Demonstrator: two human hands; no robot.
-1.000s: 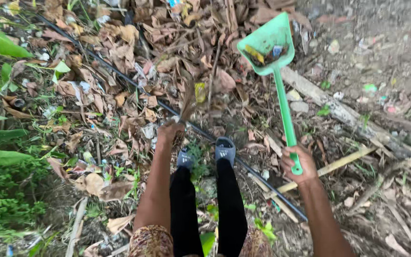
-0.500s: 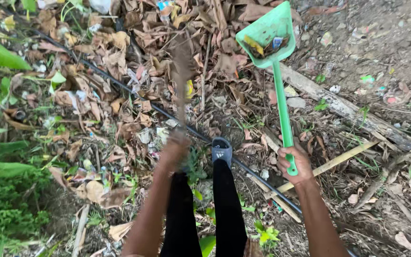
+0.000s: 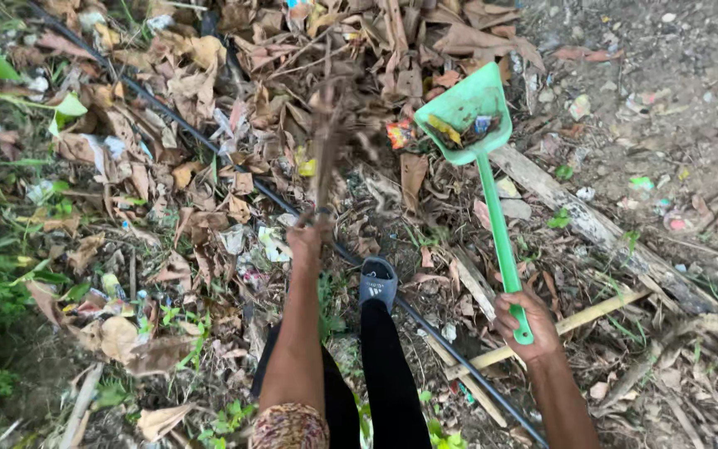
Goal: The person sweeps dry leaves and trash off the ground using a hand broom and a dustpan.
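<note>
The left hand [image 3: 305, 243] is fisted around a bundled stick broom [image 3: 330, 133], now flung up toward 12 o'clock and blurred, where half a second back it sat lower among the dry leaves [image 3: 184, 166]; it looks mid-stroke, pushing litter toward the green dustpan [image 3: 464, 112]. That pan, gripped at its handle end by the right hand [image 3: 523, 314], has edged a little lower at 1 o'clock and already holds a few scraps, possibly wrappers. A black hose [image 3: 209, 145] runs past the sandalled foot [image 3: 377, 283]
</note>
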